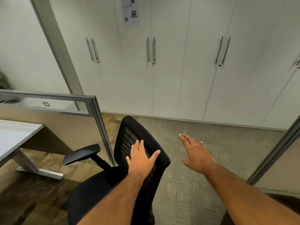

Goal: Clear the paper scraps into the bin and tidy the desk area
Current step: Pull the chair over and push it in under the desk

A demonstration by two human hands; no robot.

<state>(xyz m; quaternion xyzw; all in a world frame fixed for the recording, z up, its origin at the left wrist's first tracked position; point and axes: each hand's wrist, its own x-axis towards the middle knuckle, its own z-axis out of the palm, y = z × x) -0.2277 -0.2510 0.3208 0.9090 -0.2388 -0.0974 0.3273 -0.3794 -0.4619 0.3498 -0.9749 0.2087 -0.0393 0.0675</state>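
My left hand [140, 157] lies flat and spread against the mesh back of the black office chair [142, 143], holding nothing, while my right hand [197, 153] hovers open and empty over the carpet [203, 132] just beside it. No paper scraps and no bin are in view (only the near corner of the desk [14, 135] shows at the left edge, bare), so I judge this the tidying half of the job. The next move, as I read it, calls for a firm grip on the chair's top edge to roll it in toward the desk past the partition [97, 114].
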